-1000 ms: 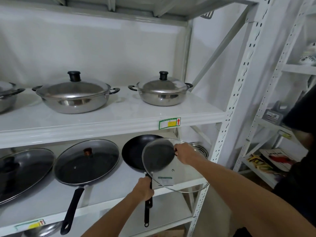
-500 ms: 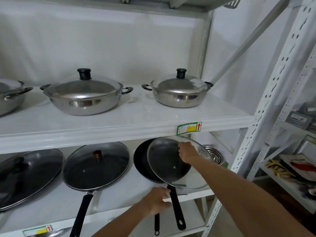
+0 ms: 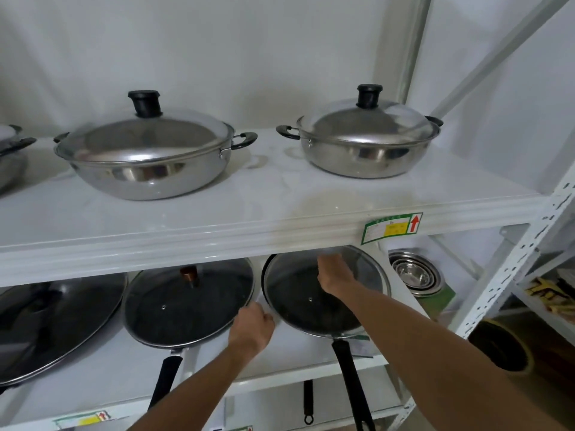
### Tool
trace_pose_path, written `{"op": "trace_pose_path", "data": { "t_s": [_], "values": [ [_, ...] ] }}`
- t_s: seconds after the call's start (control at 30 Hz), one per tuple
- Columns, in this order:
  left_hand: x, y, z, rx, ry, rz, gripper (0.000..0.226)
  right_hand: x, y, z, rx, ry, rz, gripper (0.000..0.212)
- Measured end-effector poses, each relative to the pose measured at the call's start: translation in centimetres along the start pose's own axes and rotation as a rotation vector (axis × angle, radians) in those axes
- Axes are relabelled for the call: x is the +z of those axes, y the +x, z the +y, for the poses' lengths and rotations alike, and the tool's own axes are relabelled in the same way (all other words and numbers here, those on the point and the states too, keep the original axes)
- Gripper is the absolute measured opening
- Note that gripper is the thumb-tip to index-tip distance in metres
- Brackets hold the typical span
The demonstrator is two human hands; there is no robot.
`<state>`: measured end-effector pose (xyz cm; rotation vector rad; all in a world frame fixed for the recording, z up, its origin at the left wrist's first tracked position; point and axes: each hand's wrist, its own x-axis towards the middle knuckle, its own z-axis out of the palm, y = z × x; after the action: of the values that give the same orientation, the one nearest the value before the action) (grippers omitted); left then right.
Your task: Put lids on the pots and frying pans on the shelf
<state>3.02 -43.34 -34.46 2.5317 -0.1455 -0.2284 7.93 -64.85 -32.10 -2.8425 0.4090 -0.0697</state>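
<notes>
- Your right hand (image 3: 334, 273) was closed over the top of the glass lid (image 3: 326, 293), fingers curled around what must have been its knob; the knob itself was hidden under the hand.
- That glass lid lay over the black frying pan (image 3: 311, 315) at the right end of the lower shelf (image 3: 295, 353), covering nearly all of it, with a thin dark strip of the pan's rim showing along the lid's left edge.
- The pan's black handle (image 3: 351, 387) stuck out toward you past the front edge of the lower shelf.
- Your left hand (image 3: 252, 329) was half curled at the lid's lower left rim, fingertips touching or just beside the edge; I could not tell whether it gripped the rim or only rested against it.
- Just left of it sat a second frying pan (image 3: 186, 306) already covered by a glass lid with a brown knob (image 3: 189, 275), its handle also pointing toward you.
- Farther left a large dark lidded pan (image 3: 53, 321) was cut off by the picture's edge.
- On the upper shelf (image 3: 280, 219) stood two steel pots, a wide pot (image 3: 143, 163) on the left and a smaller pot (image 3: 361, 147) on the right, both wearing steel lids with black knobs.
- A third steel pot (image 3: 12, 157) showed only partly at the far left of the upper shelf.
- Behind the pan you were covering, a stack of steel bowls (image 3: 415, 275) sat near the right upright.
</notes>
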Motion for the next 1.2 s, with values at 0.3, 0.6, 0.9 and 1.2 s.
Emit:
{"op": "trace_pose_path", "data": {
  "t_s": [0.3,0.6,0.9,1.2],
  "values": [
    [1.1,2.3,2.3,-0.176,-0.348,-0.072,0.012,0.7,1.6,-0.5,-0.028,-0.021,0.03,0.026],
    [0.7,3.2,4.2,-0.225,-0.373,-0.04,0.02,0.1,2.5,0.4,-0.024,-0.024,-0.004,0.027],
    [2.6,4.1,7.7,-0.186,-0.361,-0.147,0.037,-0.8,3.3,4.8,0.053,-0.046,0.043,0.032],
    [1.0,1.9,8.5,-0.097,-0.182,-0.235,0.036,-2.8,0.3,4.3,0.085,-0.017,0.027,0.045]
  ]
}}
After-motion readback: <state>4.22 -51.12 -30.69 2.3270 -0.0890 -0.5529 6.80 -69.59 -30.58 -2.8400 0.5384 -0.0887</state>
